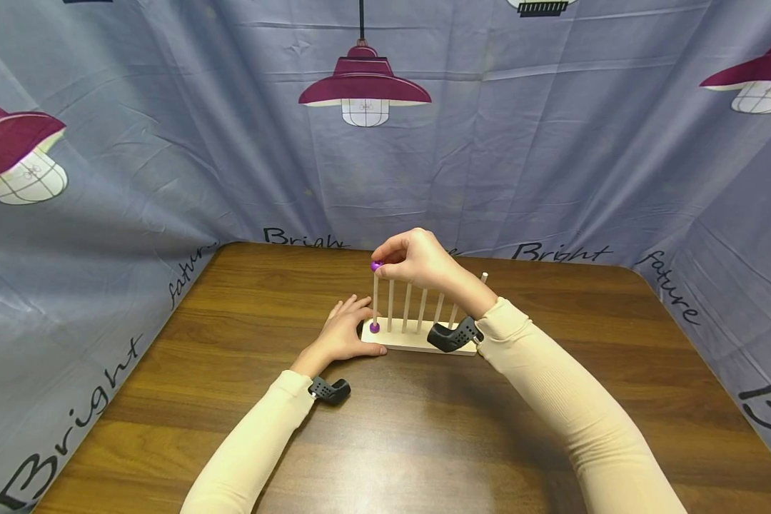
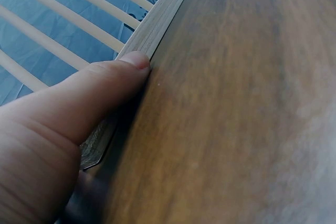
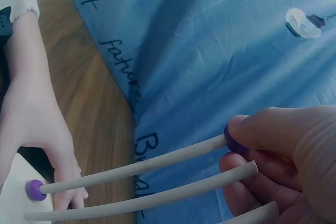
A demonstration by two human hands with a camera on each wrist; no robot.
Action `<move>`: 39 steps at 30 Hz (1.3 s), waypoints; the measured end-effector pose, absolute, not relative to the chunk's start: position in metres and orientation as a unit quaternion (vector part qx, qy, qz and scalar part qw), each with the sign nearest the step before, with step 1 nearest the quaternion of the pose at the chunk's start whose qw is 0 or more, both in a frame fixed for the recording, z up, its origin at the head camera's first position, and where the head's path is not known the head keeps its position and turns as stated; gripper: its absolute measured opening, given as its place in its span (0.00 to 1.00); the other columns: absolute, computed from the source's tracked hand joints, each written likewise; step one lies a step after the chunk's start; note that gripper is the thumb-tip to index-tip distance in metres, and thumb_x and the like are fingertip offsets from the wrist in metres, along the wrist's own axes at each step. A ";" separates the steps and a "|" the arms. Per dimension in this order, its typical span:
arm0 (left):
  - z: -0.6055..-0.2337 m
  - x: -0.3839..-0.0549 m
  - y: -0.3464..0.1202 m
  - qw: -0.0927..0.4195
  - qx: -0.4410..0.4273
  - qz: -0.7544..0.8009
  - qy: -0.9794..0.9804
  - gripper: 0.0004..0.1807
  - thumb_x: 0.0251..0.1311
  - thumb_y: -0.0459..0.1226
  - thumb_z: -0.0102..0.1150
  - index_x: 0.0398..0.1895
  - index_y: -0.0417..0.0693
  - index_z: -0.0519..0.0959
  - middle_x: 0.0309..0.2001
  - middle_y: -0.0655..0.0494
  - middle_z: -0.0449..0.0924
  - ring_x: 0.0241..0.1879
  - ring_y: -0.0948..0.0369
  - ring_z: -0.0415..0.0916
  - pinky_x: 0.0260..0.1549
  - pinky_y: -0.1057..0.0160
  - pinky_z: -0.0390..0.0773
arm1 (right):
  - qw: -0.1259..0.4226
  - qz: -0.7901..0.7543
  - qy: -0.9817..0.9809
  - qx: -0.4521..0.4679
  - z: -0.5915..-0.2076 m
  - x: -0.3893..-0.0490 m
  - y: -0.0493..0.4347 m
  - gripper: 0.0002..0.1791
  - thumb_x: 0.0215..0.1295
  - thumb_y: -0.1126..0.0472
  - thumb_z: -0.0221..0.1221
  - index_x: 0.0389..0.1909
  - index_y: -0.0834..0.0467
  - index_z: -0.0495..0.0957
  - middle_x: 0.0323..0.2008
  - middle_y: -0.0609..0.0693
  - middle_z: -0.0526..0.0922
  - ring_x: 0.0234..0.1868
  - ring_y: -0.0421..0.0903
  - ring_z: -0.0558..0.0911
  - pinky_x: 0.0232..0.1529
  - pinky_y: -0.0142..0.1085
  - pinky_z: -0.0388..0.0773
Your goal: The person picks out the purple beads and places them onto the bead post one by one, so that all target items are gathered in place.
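"So, what's the right hand (image 1: pixel 417 260) up to?"

"Pinching a purple bead (image 1: pixel 375 266) between thumb and fingers, right at the top of the leftmost peg (image 1: pixel 375 296)."

"Is the peg through it?"

"Its upper end meets the bead; how far it goes in, I can't tell."

"And the left hand (image 1: pixel 343 335)?"

"Gripping the left end of the pale wooden base (image 1: pixel 411 340), thumb against the near edge, fingers toward the far side."

"Any other bead?"

"Yes, a second purple bead (image 1: pixel 375 328) sits around the foot of that same peg, down on the base."

"Where's the base itself?"

"On the brown desk (image 1: pixel 263 321), its row of pegs standing up, with a blue-grey curtain (image 1: pixel 231 107) behind."
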State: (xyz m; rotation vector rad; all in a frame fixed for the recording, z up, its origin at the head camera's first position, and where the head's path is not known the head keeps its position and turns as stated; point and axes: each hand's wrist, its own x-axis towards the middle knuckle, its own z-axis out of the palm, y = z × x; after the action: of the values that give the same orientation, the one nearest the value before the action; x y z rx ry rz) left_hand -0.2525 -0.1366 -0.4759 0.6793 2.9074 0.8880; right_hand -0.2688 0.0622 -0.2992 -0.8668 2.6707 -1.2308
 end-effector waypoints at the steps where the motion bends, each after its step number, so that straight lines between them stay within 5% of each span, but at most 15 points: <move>1: -0.476 -0.252 -0.137 0.014 0.217 0.284 0.934 0.38 0.44 0.58 0.77 0.59 0.51 0.81 0.76 0.45 0.65 0.80 0.41 0.50 0.79 0.37 0.45 | 0.038 -0.401 0.871 -0.282 -0.299 -0.269 0.062 0.12 0.58 0.65 0.70 0.44 0.61 0.88 0.38 0.55 0.92 0.37 0.42 0.90 0.35 0.28 0.84; 39: -0.476 -0.252 -0.135 0.007 0.218 0.286 0.933 0.36 0.44 0.57 0.77 0.56 0.51 0.82 0.76 0.44 0.66 0.80 0.40 0.51 0.79 0.36 0.45 | 0.016 -0.413 0.865 -0.284 -0.296 -0.267 0.066 0.11 0.61 0.65 0.68 0.44 0.60 0.88 0.40 0.55 0.92 0.40 0.45 0.91 0.35 0.29 0.83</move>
State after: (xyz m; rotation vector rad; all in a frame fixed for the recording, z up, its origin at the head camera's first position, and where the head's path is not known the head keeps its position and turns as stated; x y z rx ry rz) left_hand -0.2520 -0.1349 -0.4760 0.6813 2.9182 0.8950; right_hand -0.2669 0.0662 -0.2963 -0.8845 2.6902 -1.2826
